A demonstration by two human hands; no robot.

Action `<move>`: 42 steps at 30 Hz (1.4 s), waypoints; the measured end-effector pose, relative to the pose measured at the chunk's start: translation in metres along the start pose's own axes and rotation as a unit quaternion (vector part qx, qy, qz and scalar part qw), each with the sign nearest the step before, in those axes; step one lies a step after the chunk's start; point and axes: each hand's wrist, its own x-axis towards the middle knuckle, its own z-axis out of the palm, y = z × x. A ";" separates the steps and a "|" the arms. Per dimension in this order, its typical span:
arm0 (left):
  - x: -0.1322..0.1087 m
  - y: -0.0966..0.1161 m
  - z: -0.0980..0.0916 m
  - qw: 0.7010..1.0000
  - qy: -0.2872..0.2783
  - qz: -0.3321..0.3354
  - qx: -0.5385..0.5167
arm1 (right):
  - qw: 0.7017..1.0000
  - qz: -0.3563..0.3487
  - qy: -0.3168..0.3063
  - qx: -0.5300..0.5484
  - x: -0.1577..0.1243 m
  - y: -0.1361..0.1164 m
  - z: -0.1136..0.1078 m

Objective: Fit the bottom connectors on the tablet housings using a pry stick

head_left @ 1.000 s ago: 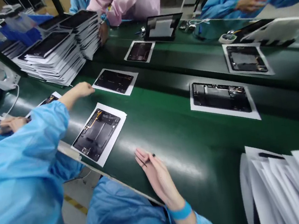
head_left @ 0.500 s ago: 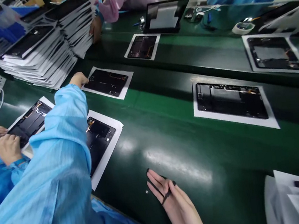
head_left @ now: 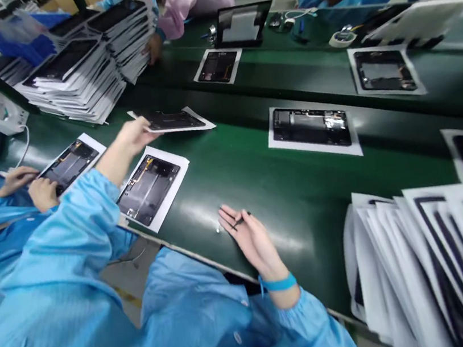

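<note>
My left hand (head_left: 136,134) is stretched out over the green belt (head_left: 267,185) and pinches the near corner of a white sheet carrying a black tablet chassis (head_left: 172,120), which is lifted off the belt. My right hand (head_left: 246,234) rests on the belt near its front edge, fingers laid out flat with a thin black tool (head_left: 240,219) held between them. A second chassis on paper (head_left: 150,188) lies just below my left forearm.
More chassis on paper lie along the belt (head_left: 311,128) and the far lane (head_left: 384,70). Tall stacks of them (head_left: 76,83) stand at the back left, a fanned pile of sheets (head_left: 438,265) at the right. A co-worker's hands (head_left: 42,191) work at the left; others stand opposite.
My left hand has taken hold of the sheet with the chassis and lifted it off the belt. The right hand has stayed resting on the belt with the tool.
</note>
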 end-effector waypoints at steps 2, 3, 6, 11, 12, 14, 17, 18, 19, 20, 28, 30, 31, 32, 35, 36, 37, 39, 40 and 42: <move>-0.079 0.006 0.037 0.990 0.041 -0.077 -0.110 | 1.000 -0.010 0.003 0.007 0.001 0.001 -0.004; -0.119 0.010 0.057 0.980 0.060 -0.102 -0.157 | 1.000 -0.014 0.006 0.011 0.000 0.001 -0.007; -0.230 0.024 0.112 0.948 0.100 -0.147 -0.264 | 0.999 -0.028 0.020 0.027 -0.007 0.001 -0.023; -0.355 0.046 0.176 0.912 0.094 -0.206 -0.341 | 0.998 -0.064 -0.012 0.015 -0.033 -0.005 -0.056; -0.373 0.050 0.185 0.909 0.081 -0.219 -0.347 | 0.997 -0.071 -0.018 0.007 -0.039 -0.007 -0.062; -0.405 0.054 0.196 0.904 0.042 -0.241 -0.351 | 0.996 -0.081 -0.019 -0.010 -0.050 -0.012 -0.073; -0.440 0.055 0.193 0.896 -0.059 -0.266 -0.349 | 0.994 -0.097 -0.010 -0.049 -0.063 -0.017 -0.083; -0.447 0.052 0.188 0.892 -0.103 -0.272 -0.346 | 0.993 -0.101 -0.004 -0.063 -0.067 -0.019 -0.085; -0.451 0.049 0.181 0.887 -0.148 -0.278 -0.339 | 0.992 -0.104 0.002 -0.077 -0.070 -0.020 -0.086; -0.453 0.045 0.173 0.880 -0.193 -0.282 -0.329 | 0.990 -0.106 0.008 -0.091 -0.073 -0.021 -0.086; -0.404 0.052 0.094 0.856 -0.449 -0.205 -0.154 | 0.976 -0.120 0.010 -0.182 -0.082 -0.025 -0.078; -0.375 0.070 0.080 0.877 -0.461 -0.117 -0.071 | 0.969 -0.140 0.016 -0.205 -0.081 -0.026 -0.079; -0.358 0.079 0.077 0.891 -0.446 -0.075 -0.033 | 0.963 -0.161 0.021 -0.214 -0.081 -0.026 -0.080; -0.339 0.087 0.079 0.906 -0.421 -0.043 -0.004 | 0.958 -0.182 0.026 -0.222 -0.081 -0.025 -0.081; -0.265 0.101 0.108 0.941 -0.334 0.037 0.038 | 0.949 -0.212 0.052 -0.229 -0.078 -0.017 -0.085; -0.233 0.103 0.124 0.949 -0.309 0.053 0.040 | 0.949 -0.209 0.059 -0.228 -0.076 -0.013 -0.087; -0.198 0.103 0.142 0.955 -0.286 0.065 0.038 | 0.948 -0.209 0.060 -0.233 -0.074 -0.008 -0.089; -0.123 0.100 0.179 0.970 -0.240 0.034 0.036 | 0.935 -0.229 0.070 -0.260 -0.072 0.002 -0.094; -0.087 0.097 0.196 0.976 -0.215 -0.020 0.027 | 0.926 -0.243 0.077 -0.278 -0.072 0.007 -0.096; -0.028 0.090 0.226 0.979 -0.167 -0.114 0.006 | 0.904 -0.276 0.096 -0.313 -0.075 0.017 -0.098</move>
